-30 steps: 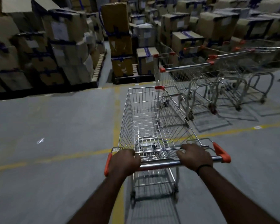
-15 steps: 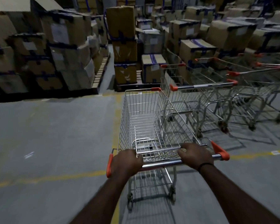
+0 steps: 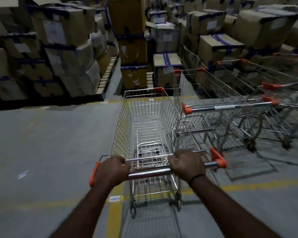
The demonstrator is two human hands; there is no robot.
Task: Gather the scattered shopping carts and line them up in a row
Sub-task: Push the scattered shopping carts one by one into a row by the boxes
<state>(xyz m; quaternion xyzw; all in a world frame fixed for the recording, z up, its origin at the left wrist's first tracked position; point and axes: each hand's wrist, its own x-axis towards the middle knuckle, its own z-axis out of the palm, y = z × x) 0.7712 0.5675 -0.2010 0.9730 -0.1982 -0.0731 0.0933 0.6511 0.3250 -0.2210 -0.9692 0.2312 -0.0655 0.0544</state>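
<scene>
Both hands are clenched round the handle bar (image 3: 148, 173) of the pushed cart (image 3: 144, 121). The left grip (image 3: 113, 170) wraps it hard by the orange end cap, and the right grip (image 3: 186, 164) sits further in from the other cap. The basket stretches straight away from the person, its long axis aimed at the stacked boxes (image 3: 64, 31). The row of parked carts (image 3: 268, 86) lies off to the right, so the right grip is nearer it. The nearest parked cart (image 3: 230, 106) stands just beside, roughly parallel and set further forward; whether the wires touch I cannot tell. I'd judge it wants rolling ahead to draw level. Yellow lines (image 3: 113, 219) cross the floor (image 3: 50, 143).
</scene>
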